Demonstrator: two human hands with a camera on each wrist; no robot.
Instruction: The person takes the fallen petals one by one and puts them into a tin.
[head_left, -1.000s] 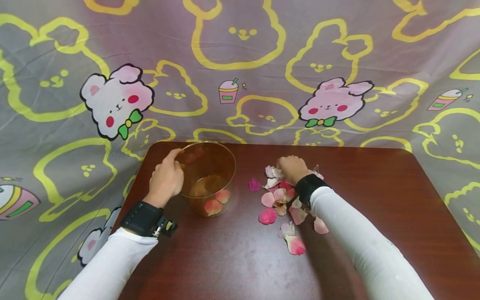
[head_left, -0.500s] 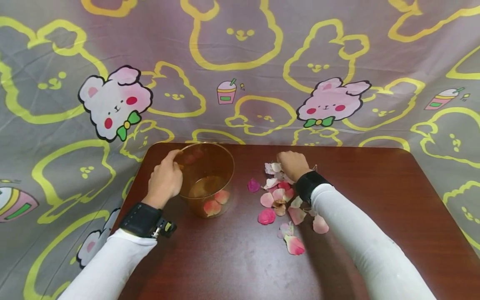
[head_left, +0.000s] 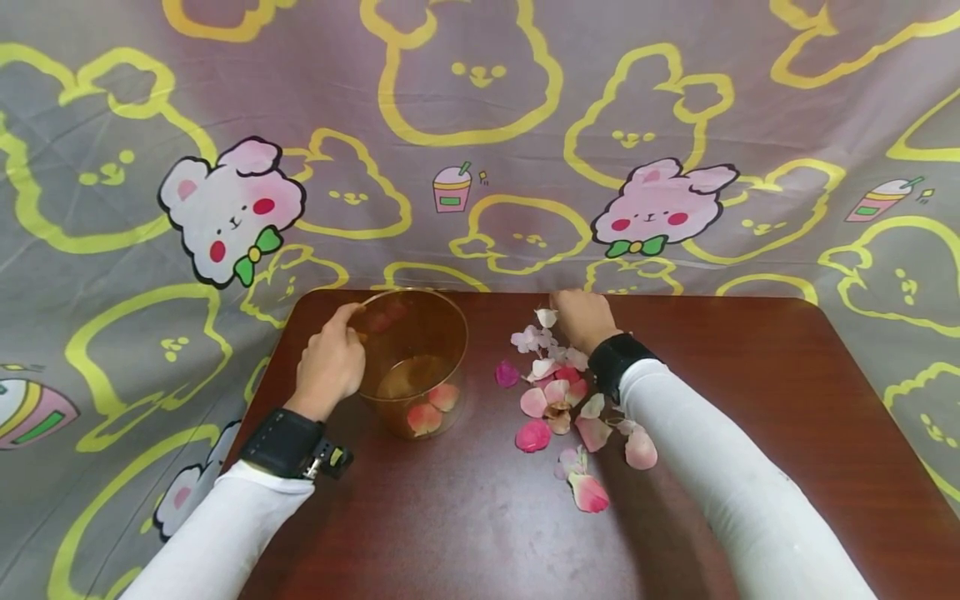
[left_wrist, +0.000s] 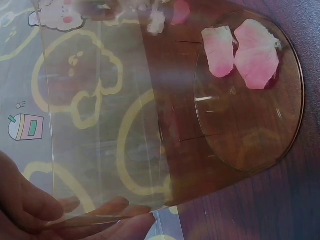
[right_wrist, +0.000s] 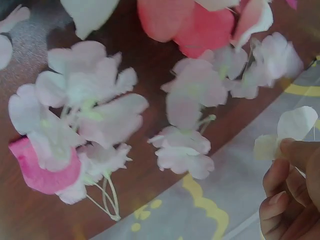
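Observation:
In the head view my left hand [head_left: 330, 358] holds the rim of a clear amber bucket [head_left: 384, 414] at the table's left. The left wrist view shows the bucket's thin wall between thumb and fingers. Two pink petals [left_wrist: 256, 55] show through the wall near the bucket's bottom. My right hand [head_left: 585, 319] is above the far side of a loose spread of petals and small blossoms. Between thumb and fingertip it pinches a white petal [right_wrist: 297, 123]. Pale blossoms [right_wrist: 85, 95] with thin stems lie on the table beneath, and a magenta petal [right_wrist: 47, 167] lies among them.
The spread holds several pink and red petals, with a deep pink petal [head_left: 533, 435] at its near left. A purple petal [head_left: 507, 373] lies toward the bucket. Behind the brown table [head_left: 465, 533] hangs a patterned grey cloth [head_left: 517, 183].
My right hand has risen slightly and moved toward the far table edge, and the white petal in its fingers now shows. My left hand keeps its hold on the bucket.

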